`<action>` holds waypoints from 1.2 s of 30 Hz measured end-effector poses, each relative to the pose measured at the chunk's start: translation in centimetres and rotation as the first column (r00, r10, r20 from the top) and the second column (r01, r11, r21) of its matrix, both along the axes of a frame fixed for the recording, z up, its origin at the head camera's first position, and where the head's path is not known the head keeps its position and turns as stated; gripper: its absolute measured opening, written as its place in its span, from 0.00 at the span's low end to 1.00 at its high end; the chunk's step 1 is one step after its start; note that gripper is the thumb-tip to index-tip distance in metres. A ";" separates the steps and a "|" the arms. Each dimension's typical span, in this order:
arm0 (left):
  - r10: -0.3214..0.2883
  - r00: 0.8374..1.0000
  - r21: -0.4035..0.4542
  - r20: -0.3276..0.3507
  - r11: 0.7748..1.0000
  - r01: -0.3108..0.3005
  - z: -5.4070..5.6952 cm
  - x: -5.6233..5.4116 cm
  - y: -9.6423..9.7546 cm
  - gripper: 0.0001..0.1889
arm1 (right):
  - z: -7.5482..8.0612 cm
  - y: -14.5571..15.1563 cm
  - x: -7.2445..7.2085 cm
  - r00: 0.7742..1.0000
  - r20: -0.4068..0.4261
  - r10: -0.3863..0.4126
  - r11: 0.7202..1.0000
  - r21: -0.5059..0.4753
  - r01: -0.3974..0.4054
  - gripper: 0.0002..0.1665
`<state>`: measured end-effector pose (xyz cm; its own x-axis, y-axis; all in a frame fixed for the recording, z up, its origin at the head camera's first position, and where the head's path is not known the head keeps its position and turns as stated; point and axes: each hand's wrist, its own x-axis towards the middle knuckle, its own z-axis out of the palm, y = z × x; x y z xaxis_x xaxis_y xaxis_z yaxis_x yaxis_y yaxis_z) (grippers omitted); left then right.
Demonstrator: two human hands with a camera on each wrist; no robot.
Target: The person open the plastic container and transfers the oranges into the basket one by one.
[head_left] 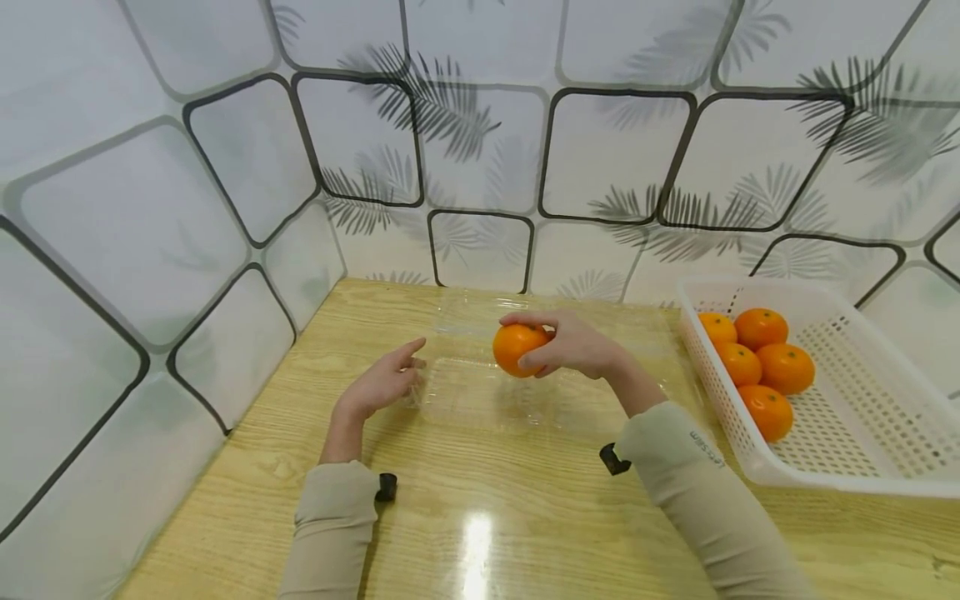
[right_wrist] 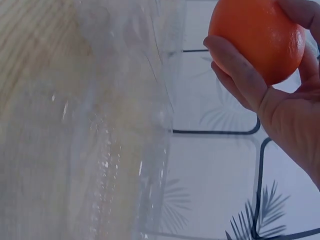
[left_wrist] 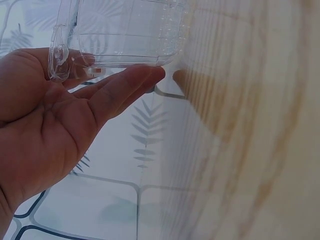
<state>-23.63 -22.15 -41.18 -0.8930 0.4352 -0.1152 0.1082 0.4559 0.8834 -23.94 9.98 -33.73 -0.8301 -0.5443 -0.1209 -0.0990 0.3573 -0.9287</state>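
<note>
My right hand holds an orange mandarin above a clear plastic box on the wooden table. In the right wrist view, the thumb and fingers curve round the mandarin's sides. My left hand is at the box's left end. Its fingers are extended along the outside of the end wall in the left wrist view, where part of the hand shows through the clear rim. The box's transparent lid lies at the back, towards the wall.
On the right stands a white perforated plastic basket with several mandarins along its left side. A patterned covering rises behind the table and on its left. Bare wood grain shows in front of the box.
</note>
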 end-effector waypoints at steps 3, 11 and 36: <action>-0.002 1.000 -0.002 0.000 1.000 0.002 -0.1 -0.1 0.1 0.32 | 0.4 1.1 -0.2 1.000 0.003 0.019 1.000 0.010 -0.019 0.39; -0.001 1.000 -0.013 0.000 1.000 0.001 0.0 0.0 0.2 0.33 | 2.0 4.9 -0.8 0.996 -0.052 0.070 0.997 -0.034 -0.072 0.39; -0.003 1.000 0.015 0.023 1.000 0.002 0.0 -0.1 0.2 0.35 | 6.1 22.5 1.9 0.917 -0.280 0.283 0.959 0.089 -0.269 0.37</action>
